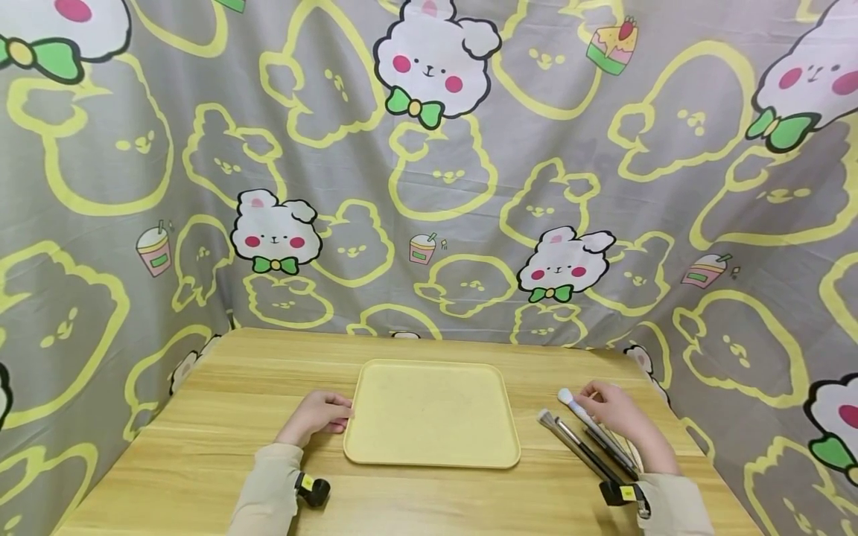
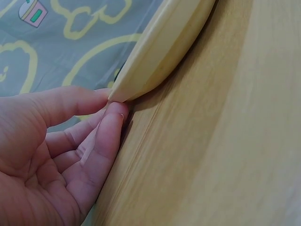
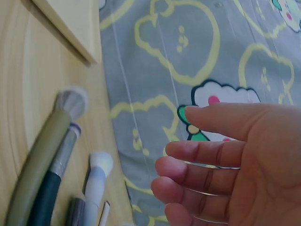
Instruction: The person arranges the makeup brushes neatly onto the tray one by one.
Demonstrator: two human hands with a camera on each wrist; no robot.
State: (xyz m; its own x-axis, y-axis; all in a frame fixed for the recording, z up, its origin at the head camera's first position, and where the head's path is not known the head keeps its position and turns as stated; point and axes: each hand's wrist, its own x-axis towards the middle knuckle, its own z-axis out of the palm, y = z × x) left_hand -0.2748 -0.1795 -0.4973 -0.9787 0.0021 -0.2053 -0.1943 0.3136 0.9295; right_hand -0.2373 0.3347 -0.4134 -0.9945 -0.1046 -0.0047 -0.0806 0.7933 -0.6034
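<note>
Our left hand point(image 1: 320, 413) is pinching the rim of the pale yellow tray point(image 1: 432, 413) between thumb and fingertip; the tray is lying on the desk point(image 1: 402, 506) just to that hand's right, between our two hands. Our right hand point(image 1: 613, 406) is hovering just beside several brushes point(image 1: 590, 452), its fingers loosely bent, the thumb standing apart, gripping nothing. The brushes are lying right of the tray, bristles pointing away from us; a white-headed brush point(image 3: 97, 181) is resting nearest the fingers. At our cuffs, black wrist devices point(image 1: 320, 493) are carrying yellow labels point(image 1: 307, 482), whose writing we are finding too small to read. Beyond, a grey cloth point(image 1: 362, 175) is hanging, showing white rabbits with green bows.
</note>
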